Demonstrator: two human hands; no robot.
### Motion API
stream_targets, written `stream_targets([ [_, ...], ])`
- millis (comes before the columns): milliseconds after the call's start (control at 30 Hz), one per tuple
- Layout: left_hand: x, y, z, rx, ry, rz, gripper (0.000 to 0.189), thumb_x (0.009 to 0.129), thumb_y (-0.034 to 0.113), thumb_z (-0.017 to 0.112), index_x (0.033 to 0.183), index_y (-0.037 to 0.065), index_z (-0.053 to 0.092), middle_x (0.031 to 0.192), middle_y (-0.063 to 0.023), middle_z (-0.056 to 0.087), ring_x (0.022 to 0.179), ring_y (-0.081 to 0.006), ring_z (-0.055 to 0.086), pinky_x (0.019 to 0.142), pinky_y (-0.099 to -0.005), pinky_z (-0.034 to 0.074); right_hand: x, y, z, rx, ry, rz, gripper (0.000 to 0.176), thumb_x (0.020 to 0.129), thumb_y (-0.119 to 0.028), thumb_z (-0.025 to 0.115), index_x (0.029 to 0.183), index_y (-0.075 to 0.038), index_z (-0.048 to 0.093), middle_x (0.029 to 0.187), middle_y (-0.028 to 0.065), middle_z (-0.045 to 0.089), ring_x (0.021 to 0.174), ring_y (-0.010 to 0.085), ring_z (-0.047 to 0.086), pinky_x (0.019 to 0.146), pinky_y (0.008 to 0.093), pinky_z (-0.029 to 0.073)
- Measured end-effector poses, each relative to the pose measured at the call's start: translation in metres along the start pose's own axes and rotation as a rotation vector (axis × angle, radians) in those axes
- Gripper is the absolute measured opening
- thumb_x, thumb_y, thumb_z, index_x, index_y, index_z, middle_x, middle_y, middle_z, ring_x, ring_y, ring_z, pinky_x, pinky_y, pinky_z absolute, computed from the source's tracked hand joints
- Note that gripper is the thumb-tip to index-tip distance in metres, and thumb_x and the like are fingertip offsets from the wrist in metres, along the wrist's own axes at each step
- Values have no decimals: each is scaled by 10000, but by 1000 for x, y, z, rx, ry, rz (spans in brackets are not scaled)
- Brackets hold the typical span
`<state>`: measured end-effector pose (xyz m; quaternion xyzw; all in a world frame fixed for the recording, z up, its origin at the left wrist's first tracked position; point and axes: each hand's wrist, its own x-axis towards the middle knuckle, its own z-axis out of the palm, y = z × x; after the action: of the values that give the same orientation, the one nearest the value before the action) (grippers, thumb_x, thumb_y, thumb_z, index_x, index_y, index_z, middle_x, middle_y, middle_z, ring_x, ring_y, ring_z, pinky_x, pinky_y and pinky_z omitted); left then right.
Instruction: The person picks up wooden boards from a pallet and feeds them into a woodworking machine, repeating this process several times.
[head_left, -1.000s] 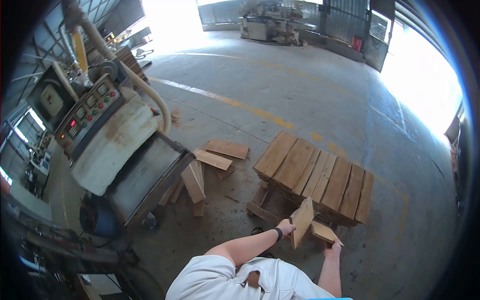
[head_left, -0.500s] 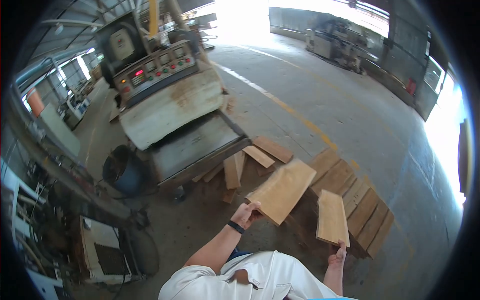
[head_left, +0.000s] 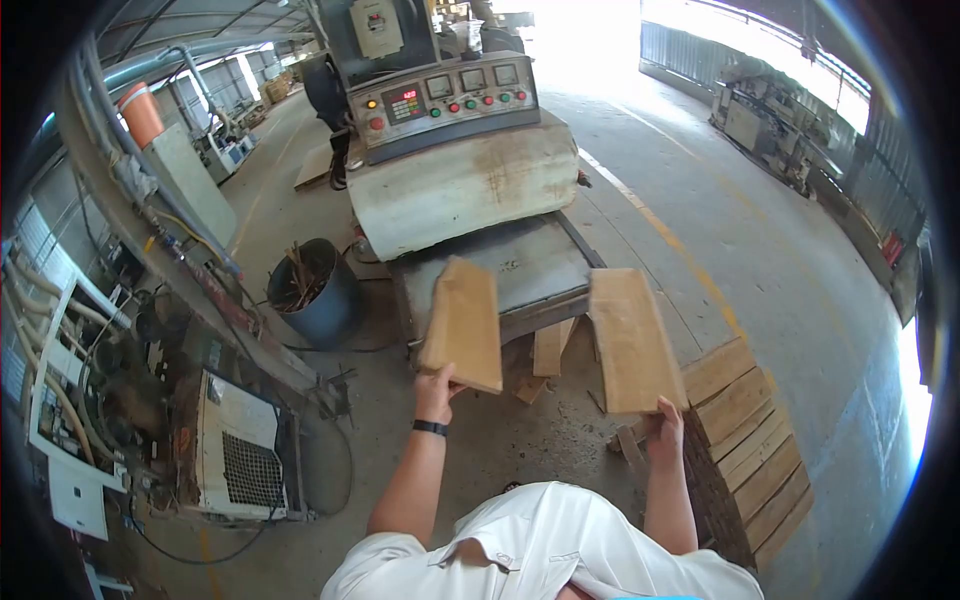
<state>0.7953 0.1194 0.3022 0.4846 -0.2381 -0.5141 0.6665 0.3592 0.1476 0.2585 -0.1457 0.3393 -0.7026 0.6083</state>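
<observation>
Concrete floor (head_left: pixel 790 270), board stack (head_left: pixel 752 445), blue bucket (head_left: pixel 322 305)

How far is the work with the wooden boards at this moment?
Done: two boards are lifted, clear of the board stack. In hand: the left hand grips the left board, the right hand the right board, both held before the machine's metal table. Left: neither lies on that table yet, and the stack holds many boards.

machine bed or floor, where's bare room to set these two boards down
The grey bed below the hood looks bare, as does the floor between bed and yellow line. Crowded: offcuts under the bed's front edge, the bucket to its left, the stack beside the right hand. The left hand grips the left board, right hand the right board.
</observation>
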Motion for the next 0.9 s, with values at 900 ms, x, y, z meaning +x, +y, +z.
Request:
stream_targets([
  [900, 53, -58, -6, 1409, 107, 501, 690, 801, -21, 590, 1451, 48, 369, 1462, -191, 415, 1315, -404, 414, 1086, -448, 353, 182, 52, 83, -1581, -679, -576, 762, 711, 61, 608, 1425, -155, 451, 1474, 79, 429, 1353, 342, 384, 1124, 448, 310],
])
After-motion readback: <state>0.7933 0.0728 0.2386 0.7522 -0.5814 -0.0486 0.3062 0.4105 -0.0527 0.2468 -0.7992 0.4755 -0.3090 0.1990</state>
